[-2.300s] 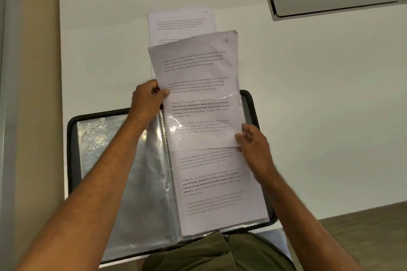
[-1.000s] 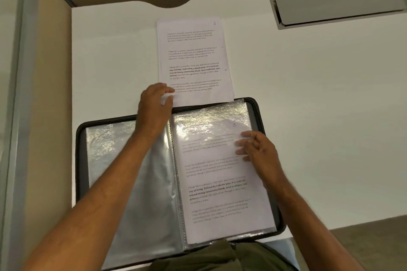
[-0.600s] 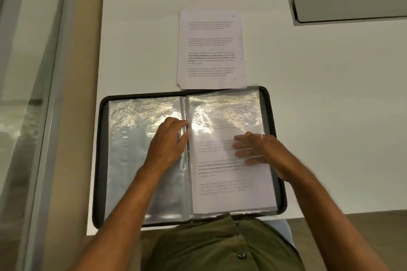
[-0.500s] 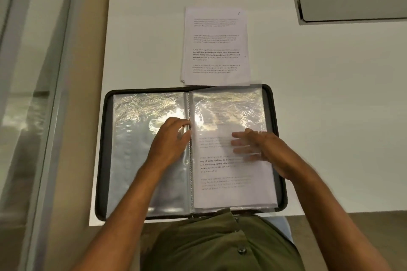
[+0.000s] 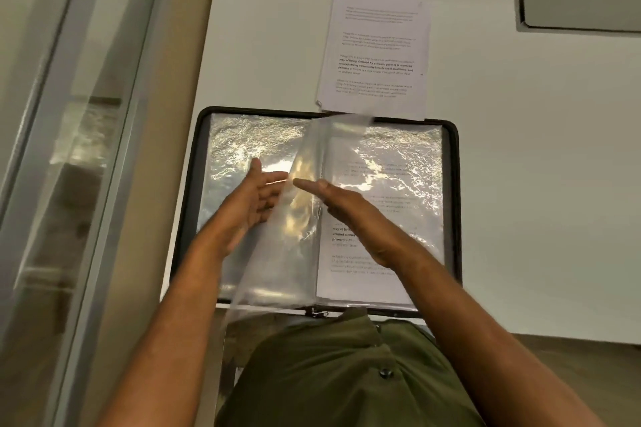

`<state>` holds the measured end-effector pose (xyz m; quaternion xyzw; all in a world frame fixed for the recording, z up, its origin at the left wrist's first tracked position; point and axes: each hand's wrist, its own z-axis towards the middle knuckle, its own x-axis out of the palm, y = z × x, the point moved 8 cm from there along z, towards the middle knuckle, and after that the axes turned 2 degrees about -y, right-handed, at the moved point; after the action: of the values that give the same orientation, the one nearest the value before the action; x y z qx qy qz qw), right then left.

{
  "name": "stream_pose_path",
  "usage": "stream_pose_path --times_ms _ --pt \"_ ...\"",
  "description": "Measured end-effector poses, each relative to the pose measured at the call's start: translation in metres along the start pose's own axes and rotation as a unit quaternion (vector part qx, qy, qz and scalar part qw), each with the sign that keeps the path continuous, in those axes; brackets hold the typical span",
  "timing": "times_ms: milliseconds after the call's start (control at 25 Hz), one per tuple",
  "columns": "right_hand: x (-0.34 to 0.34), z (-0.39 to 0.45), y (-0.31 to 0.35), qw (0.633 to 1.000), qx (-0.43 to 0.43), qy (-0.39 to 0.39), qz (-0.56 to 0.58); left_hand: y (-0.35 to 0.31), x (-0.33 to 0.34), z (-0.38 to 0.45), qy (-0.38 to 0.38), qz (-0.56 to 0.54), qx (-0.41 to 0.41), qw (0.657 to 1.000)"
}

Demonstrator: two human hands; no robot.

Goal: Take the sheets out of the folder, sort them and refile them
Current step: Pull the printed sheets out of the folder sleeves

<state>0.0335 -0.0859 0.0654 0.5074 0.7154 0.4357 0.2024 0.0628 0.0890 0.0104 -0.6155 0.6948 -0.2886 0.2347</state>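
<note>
We see a black zip folder (image 5: 455, 204) lying open on the white desk (image 5: 537, 166), near edge at the person's lap. One clear plastic sleeve (image 5: 295, 218) stands up tilted over the spine, blurred, between the two hands. Left hand (image 5: 255, 199): palm turned up toward the sleeve, fingers straight and spread, at the sleeve's left face; we cannot tell if it touches. Right hand (image 5: 347, 210): flat, fingers straight and together, at the sleeve's right face, over the right page. Neither hand pinches anything that we can see.

Right side of folder: a printed sheet (image 5: 374, 253) inside a sleeve, glare over its top half. Readable bits in bold: "way of living", "primary". Rest too blurred.

Left side: empty-looking shiny sleeves (image 5: 242, 142), strong glare.

Beyond the folder's far edge, touching it, a stack of loose sheets (image 5: 376, 52) lies flat on the desk. Four text blocks; third one has bold lines, "way of living. Defined by a..." partly legible. Handwritten mark at top right corner, unreadable.

Grey recessed cable tray (image 5: 582, 7) far right. Glass partition (image 5: 69, 149) left. Olive shirt (image 5: 347, 374) at bottom.
</note>
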Motion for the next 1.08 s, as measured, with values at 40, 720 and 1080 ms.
stream_pose_path --times_ms 40,720,1080 --pt "0.009 0.003 -0.001 1.000 0.008 0.012 -0.008 0.002 -0.007 -0.003 -0.003 -0.023 -0.004 1.000" --pt "0.046 0.029 -0.061 0.901 -0.078 0.051 -0.423 0.017 -0.066 -0.025 -0.121 0.061 0.029 0.990" --pt "0.016 0.030 -0.063 0.919 -0.127 -0.023 -0.373 0.015 -0.087 -0.012 -0.280 0.235 0.068 0.928"
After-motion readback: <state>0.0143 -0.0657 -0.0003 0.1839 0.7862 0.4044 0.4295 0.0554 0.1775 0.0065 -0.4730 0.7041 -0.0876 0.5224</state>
